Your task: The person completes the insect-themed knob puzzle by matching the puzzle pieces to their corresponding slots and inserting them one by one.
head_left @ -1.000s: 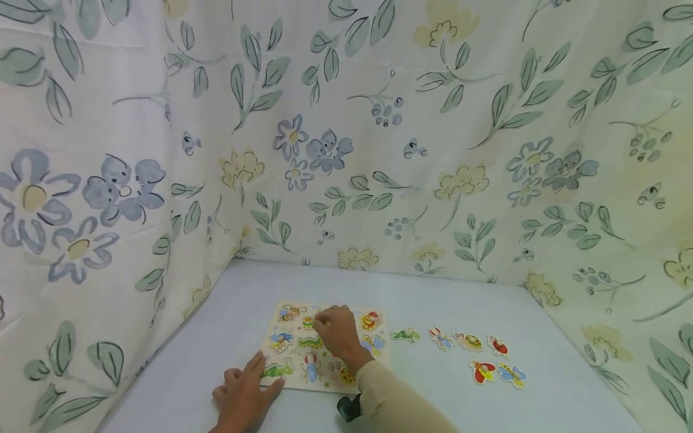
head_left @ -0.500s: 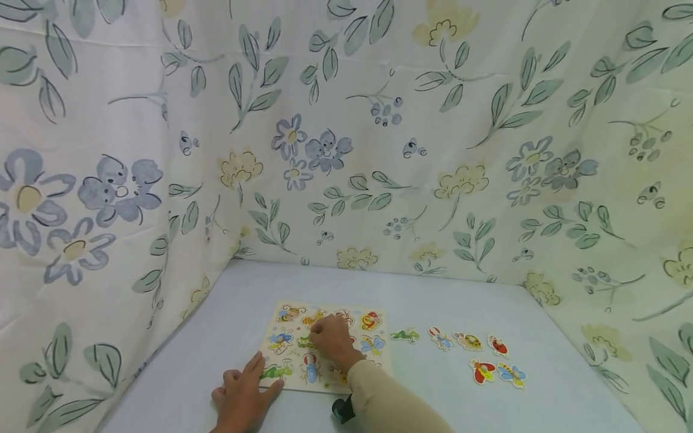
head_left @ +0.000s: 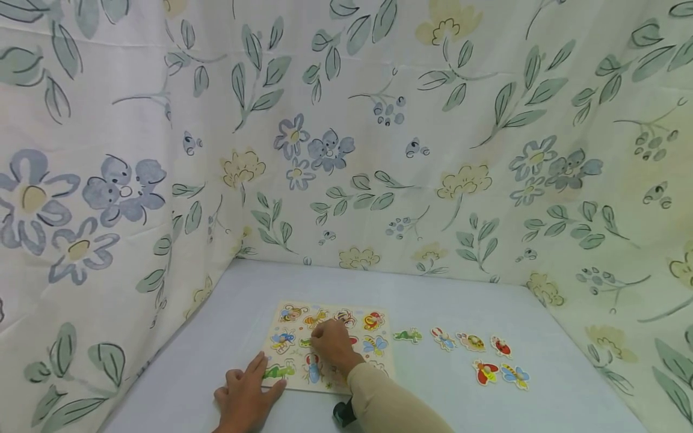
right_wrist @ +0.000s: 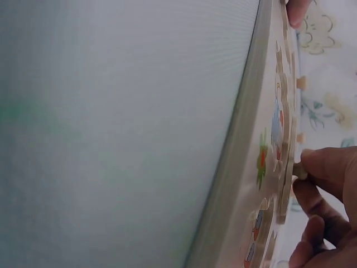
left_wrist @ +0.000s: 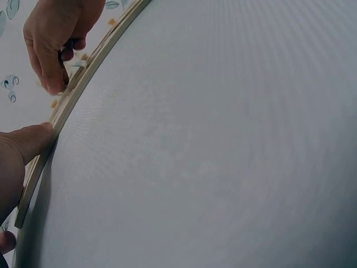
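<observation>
A wooden insect puzzle board (head_left: 295, 385) lies on the white table. My right hand (head_left: 334, 344) is over its middle row, with thumb and forefinger pinching the small knob (right_wrist: 300, 169) of a green caterpillar puzzle piece (head_left: 305, 343). The hand covers most of this piece. From the right wrist view I cannot tell whether it lies fully in its recess. My left hand (head_left: 246, 388) rests at the board's near left corner, fingers extended along the side. In the left wrist view its thumb (left_wrist: 36, 137) presses on the board's edge.
Right of the board lie several loose pieces: a green grasshopper (head_left: 408, 335), a blue beetle (head_left: 444, 339), a snail-like piece (head_left: 471, 341), a ladybird (head_left: 501, 346), a red-winged insect (head_left: 485, 373) and a blue-winged one (head_left: 515, 376). Floral cloth (head_left: 346, 228) hangs around the table.
My right hand has moved slightly nearer and left, from the back row to the middle row, carrying the caterpillar piece. Back-row bee and spider pictures are uncovered. My left hand stays put.
</observation>
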Demonstrator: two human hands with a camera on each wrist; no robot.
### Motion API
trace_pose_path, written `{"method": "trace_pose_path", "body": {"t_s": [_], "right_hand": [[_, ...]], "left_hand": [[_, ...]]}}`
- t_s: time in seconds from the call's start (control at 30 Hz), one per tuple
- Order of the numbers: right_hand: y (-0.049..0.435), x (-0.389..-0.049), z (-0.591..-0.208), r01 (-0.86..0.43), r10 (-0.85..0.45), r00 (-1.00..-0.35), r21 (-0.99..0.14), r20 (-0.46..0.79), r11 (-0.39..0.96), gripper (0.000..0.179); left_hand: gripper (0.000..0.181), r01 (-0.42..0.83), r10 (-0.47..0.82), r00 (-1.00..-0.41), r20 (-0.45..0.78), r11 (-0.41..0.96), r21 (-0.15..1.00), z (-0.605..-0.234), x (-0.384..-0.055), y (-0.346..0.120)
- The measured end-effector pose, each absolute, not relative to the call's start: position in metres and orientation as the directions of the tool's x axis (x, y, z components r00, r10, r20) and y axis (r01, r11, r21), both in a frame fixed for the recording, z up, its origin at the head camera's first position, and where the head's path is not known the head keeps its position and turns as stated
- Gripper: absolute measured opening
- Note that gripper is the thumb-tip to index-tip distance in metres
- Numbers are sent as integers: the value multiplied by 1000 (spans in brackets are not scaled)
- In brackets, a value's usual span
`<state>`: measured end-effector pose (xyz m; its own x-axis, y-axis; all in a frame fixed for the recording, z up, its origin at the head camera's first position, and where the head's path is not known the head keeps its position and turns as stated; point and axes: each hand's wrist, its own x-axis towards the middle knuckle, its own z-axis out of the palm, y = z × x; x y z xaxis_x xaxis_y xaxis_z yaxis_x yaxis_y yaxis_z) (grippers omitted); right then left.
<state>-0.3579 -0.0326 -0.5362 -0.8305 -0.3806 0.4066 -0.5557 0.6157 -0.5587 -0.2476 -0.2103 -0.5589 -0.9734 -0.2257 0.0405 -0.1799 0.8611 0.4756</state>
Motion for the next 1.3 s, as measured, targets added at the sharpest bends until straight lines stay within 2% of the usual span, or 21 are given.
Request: {"method": "trace_pose_path", "body": {"t_s": [0.2,0.57,0.8,0.97,1.07,1.3], "right_hand": [[-35,-362,-540,-567,-386,-822,-540,418,622,10],[-35,-362,-539,-474,-342,-880,-554,329,685,7],[-33,-360,-537,-478,-369,-878,-576,305,663,12],[-23,-359,-534,-467,-381,-883,-602,275,648,7],[-15,-358,-531,-469,-381,-881,-614,279,635,15],[6,-353,-507,-464,-322,-886,-651,334,601,15]], "left_hand": [[86,-182,-232,-972,45,855,485,-558,-247,-210],[85,-192,-244,-969,45,853,485,-559,-247,-208],[85,-189,-240,-970,46,856,480,-558,-247,-208],[84,-167,-230,-970,74,858,486,-559,-246,-208],[84,-158,-228,-970,86,857,491,-559,-245,-208],[81,-146,-220,-971,92,855,497,-554,-241,-207]]}}
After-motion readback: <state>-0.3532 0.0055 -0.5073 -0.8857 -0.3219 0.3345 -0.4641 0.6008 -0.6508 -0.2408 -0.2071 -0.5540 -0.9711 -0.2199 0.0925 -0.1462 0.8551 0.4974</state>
